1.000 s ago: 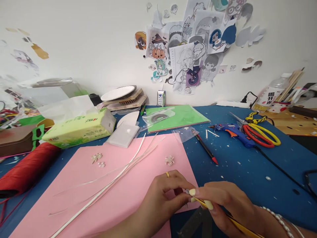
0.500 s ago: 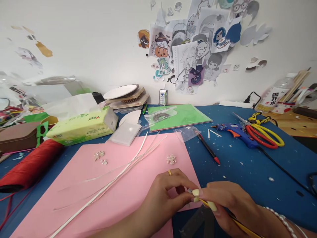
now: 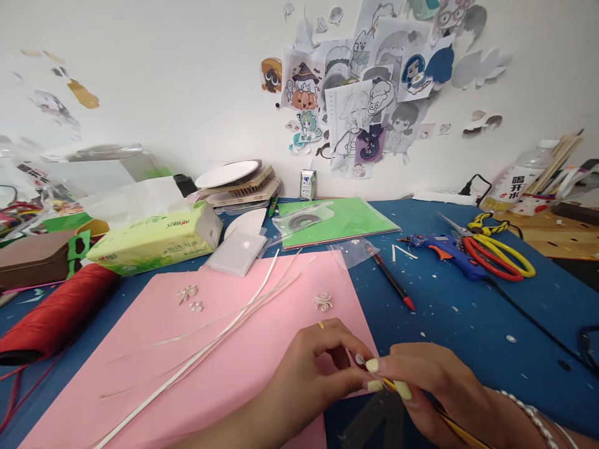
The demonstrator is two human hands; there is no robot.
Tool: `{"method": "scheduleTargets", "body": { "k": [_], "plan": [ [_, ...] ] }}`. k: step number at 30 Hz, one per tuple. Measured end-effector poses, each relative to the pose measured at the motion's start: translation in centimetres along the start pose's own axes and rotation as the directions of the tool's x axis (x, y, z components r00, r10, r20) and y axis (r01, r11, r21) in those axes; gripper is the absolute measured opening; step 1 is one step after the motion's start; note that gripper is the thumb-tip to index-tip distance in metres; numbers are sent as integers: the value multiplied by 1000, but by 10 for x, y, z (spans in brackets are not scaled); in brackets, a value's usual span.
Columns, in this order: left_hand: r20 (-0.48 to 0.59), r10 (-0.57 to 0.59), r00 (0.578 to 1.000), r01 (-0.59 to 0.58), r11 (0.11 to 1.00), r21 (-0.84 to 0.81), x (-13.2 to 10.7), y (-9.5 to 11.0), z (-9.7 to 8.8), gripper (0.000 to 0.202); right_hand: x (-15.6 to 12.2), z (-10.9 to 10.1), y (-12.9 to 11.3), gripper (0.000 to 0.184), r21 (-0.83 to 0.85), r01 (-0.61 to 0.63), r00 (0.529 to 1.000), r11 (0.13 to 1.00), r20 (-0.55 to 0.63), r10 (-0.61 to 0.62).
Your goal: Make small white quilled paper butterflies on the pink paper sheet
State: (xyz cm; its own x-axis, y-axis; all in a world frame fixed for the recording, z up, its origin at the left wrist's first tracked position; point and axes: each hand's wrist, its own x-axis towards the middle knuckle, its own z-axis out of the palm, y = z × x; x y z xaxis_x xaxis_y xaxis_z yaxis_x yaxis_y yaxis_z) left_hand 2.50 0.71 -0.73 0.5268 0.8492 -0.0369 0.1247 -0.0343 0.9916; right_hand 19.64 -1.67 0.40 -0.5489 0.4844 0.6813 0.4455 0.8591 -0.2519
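My left hand [image 3: 314, 365] is closed in a pinch over the right edge of the pink paper [image 3: 262, 380]. A small whitish curled piece [image 3: 360, 359] shows between its fingertips, mostly hidden. Just to the right, my right hand [image 3: 437, 380] grips a slim yellow quilling tool [image 3: 461, 431] whose tip meets the left fingertips. On the pink paper lie long white paper strips [image 3: 219, 333], a scrolled white paper ornament [image 3: 323, 302] and, farther left, a beaded ornament [image 3: 187, 294] with a small pearl cluster [image 3: 196, 306].
To the right are a blue glue gun [image 3: 447, 247] with its cable, red-and-yellow-handled scissors [image 3: 491, 257] and a black pencil [image 3: 392, 278]. Behind lie green paper [image 3: 360, 218] and a plastic box [image 3: 236, 252]. A tissue pack [image 3: 159, 240] and red thread spool [image 3: 58, 315] are at left.
My left thumb and fingertips have parted slightly, so more of the small whitish piece shows. The right hand and the yellow tool have barely shifted.
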Motion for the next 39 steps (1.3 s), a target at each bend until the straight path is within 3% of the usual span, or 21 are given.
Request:
{"method": "scheduleTargets", "body": {
  "k": [7,11,16,21,26,29,34,39],
  "plan": [
    [-13,7,1000,-7,999,-46,-1,-4,-1,8,0,-2,-3,22,-12,4,999,1000,46,-4],
    [-13,-41,999,39,987,-154,-1,-5,0,7,0,-2,-3,20,-25,23,999,999,23,-23],
    [104,-95,990,127,920,-371,0,-6,-1,8,0,-3,-1,20,-64,26,1000,998,6,-26],
    [113,-119,986,157,888,-432,2,-8,-1,3,0,-1,-1,19,-47,51,999,998,9,-51],
    [130,-173,976,217,820,-530,2,-10,2,10,-2,3,3,19,-1,115,993,993,39,-115],
    [147,-236,960,278,785,-554,1,-8,3,14,-7,5,5,22,14,177,981,984,77,-178],
    [164,-305,938,342,741,-579,0,-3,4,16,-15,9,6,24,-64,191,973,979,145,-180],
    [164,-311,936,345,726,-595,1,-3,4,15,-13,11,5,25,-90,227,972,970,86,-220]
  ]
}}
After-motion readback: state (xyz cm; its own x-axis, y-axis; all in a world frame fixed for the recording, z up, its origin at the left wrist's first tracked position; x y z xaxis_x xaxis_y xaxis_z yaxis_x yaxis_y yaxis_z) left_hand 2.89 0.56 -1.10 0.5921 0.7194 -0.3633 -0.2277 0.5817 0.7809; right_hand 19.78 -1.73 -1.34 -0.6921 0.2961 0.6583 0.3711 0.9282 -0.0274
